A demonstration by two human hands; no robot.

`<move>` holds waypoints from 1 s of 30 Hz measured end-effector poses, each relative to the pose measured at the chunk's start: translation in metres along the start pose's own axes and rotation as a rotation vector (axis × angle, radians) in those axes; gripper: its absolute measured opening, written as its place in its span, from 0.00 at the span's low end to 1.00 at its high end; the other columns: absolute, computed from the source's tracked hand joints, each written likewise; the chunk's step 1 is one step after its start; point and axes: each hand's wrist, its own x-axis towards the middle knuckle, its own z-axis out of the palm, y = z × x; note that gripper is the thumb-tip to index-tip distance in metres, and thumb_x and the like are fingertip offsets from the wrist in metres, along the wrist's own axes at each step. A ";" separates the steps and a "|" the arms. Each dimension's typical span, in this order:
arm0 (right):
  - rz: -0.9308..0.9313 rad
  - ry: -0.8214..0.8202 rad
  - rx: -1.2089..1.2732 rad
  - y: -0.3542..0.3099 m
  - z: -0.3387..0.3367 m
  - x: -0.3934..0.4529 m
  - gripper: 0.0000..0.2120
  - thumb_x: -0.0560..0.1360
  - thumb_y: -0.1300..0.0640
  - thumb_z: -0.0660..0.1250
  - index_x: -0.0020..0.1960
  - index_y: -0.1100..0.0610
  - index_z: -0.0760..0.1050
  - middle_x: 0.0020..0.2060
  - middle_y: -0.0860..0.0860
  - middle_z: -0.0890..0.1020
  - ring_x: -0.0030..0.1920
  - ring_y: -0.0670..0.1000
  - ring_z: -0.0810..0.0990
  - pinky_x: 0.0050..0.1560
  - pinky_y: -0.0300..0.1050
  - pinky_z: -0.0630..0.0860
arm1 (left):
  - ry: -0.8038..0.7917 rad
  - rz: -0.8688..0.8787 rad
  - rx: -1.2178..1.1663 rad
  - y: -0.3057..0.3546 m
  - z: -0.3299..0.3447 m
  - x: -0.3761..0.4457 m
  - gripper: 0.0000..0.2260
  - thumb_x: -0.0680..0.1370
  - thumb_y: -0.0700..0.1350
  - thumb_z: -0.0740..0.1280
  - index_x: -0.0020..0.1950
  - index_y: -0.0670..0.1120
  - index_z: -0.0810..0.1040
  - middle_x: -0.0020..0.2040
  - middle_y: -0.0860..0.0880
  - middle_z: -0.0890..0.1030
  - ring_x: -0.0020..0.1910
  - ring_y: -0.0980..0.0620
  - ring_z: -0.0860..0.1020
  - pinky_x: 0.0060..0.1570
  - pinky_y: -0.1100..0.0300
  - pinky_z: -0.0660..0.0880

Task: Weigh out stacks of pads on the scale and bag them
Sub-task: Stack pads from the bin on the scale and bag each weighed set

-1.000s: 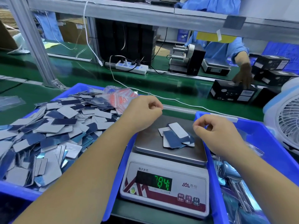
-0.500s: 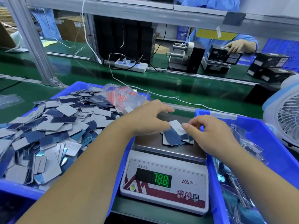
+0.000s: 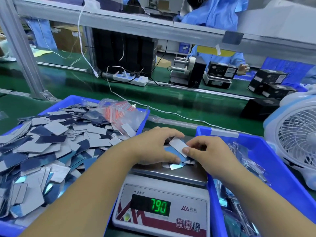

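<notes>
A small stack of grey and blue pads point(image 3: 177, 147) lies on the steel pan of the white scale point(image 3: 164, 207), whose green display reads 790. My left hand point(image 3: 153, 147) curls around the stack from the left, thumb at its near edge. From the right, my right hand point(image 3: 210, 151) pinches the top grey pad with its thumb and fingers. A blue bin point(image 3: 71, 101) on the left is heaped with loose pads point(image 3: 51, 144). At the bin's far corner lies a bundle of clear bags with red strips point(image 3: 118, 108).
A second blue bin point(image 3: 266, 151) on the right holds filled clear bags. A white and blue fan point(image 3: 297, 142) stands at the far right. Beyond, on the green conveyor, lie a power strip point(image 3: 131, 77), cables and black boxes point(image 3: 270, 82); another worker in blue sits opposite.
Both hands came down from above the pan and closed in on the pad stack. The display went from 794 to 788 to 790.
</notes>
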 end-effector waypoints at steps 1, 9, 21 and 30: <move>0.007 0.009 0.029 0.001 -0.001 0.000 0.06 0.72 0.50 0.75 0.39 0.40 0.81 0.32 0.42 0.83 0.30 0.39 0.77 0.35 0.38 0.71 | 0.006 -0.007 -0.026 -0.001 0.000 0.000 0.31 0.70 0.56 0.77 0.70 0.66 0.69 0.60 0.64 0.73 0.56 0.71 0.72 0.55 0.72 0.69; -0.102 0.231 0.158 0.002 -0.013 0.002 0.09 0.73 0.57 0.73 0.39 0.43 0.81 0.28 0.41 0.78 0.29 0.40 0.72 0.31 0.31 0.68 | 0.033 -0.031 -0.049 0.000 0.000 0.000 0.30 0.70 0.56 0.77 0.69 0.64 0.68 0.53 0.62 0.75 0.52 0.63 0.75 0.56 0.60 0.75; -0.343 -0.088 -0.131 -0.006 -0.008 -0.010 0.03 0.73 0.47 0.71 0.41 0.42 0.82 0.44 0.39 0.79 0.46 0.41 0.77 0.45 0.35 0.71 | 0.051 -0.064 -0.104 -0.007 -0.029 -0.011 0.19 0.77 0.47 0.70 0.63 0.66 0.72 0.60 0.65 0.74 0.58 0.71 0.69 0.49 0.76 0.67; -0.043 -0.093 -0.325 -0.009 -0.003 -0.002 0.20 0.62 0.31 0.71 0.45 0.43 0.74 0.42 0.42 0.76 0.43 0.41 0.76 0.42 0.38 0.72 | -0.230 -0.275 0.344 0.018 -0.028 0.006 0.31 0.64 0.68 0.75 0.61 0.57 0.70 0.56 0.57 0.68 0.52 0.57 0.72 0.54 0.54 0.74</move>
